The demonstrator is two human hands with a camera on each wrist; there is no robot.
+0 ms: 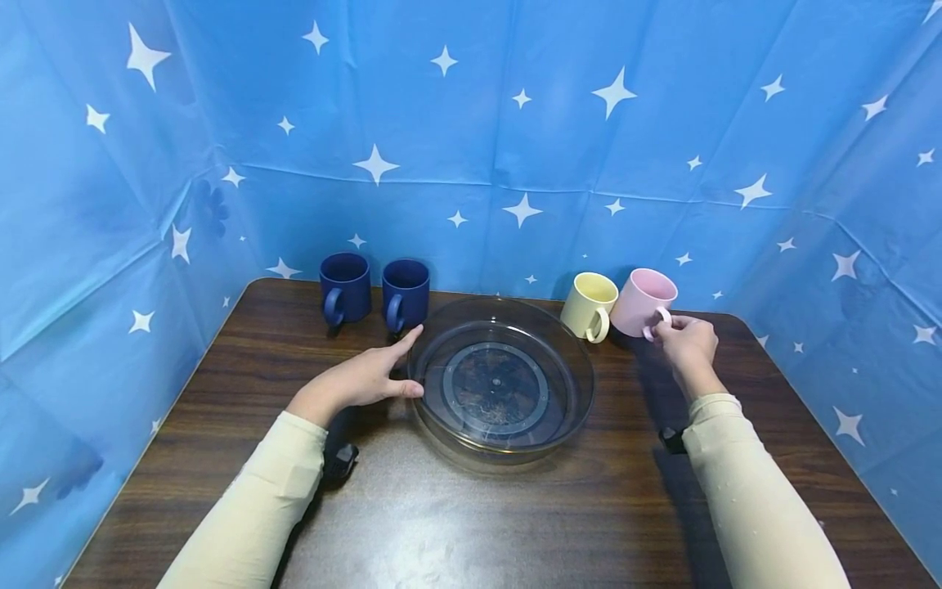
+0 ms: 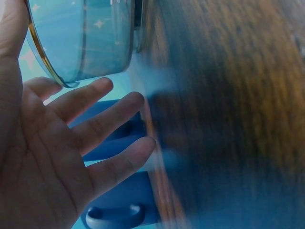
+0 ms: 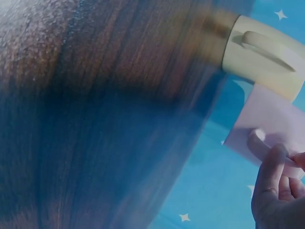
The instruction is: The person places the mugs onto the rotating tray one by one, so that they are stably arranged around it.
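Observation:
At the back right, my right hand [image 1: 690,348] pinches the handle of a pink mug [image 1: 634,309] between thumb and fingers. In the right wrist view the pink mug [image 3: 267,117] leans at an angle beside the yellow mug [image 3: 262,59]. My left hand [image 1: 368,375] is at the left side of a large round clear glass bowl [image 1: 508,449], thumb and fingers spread along its rim. From the left wrist view, its fingers [image 2: 112,119] are stretched out straight, with the glass bowl [image 2: 105,47] just beyond them. Inside the bowl there are no mugs.
Two dark blue mugs, a left one [image 1: 352,294] and a right one [image 1: 412,296], stand behind my left hand, handles toward me. The brown wooden table [image 1: 412,523] ends at a blue star-patterned curtain [image 1: 456,106] behind and on both sides.

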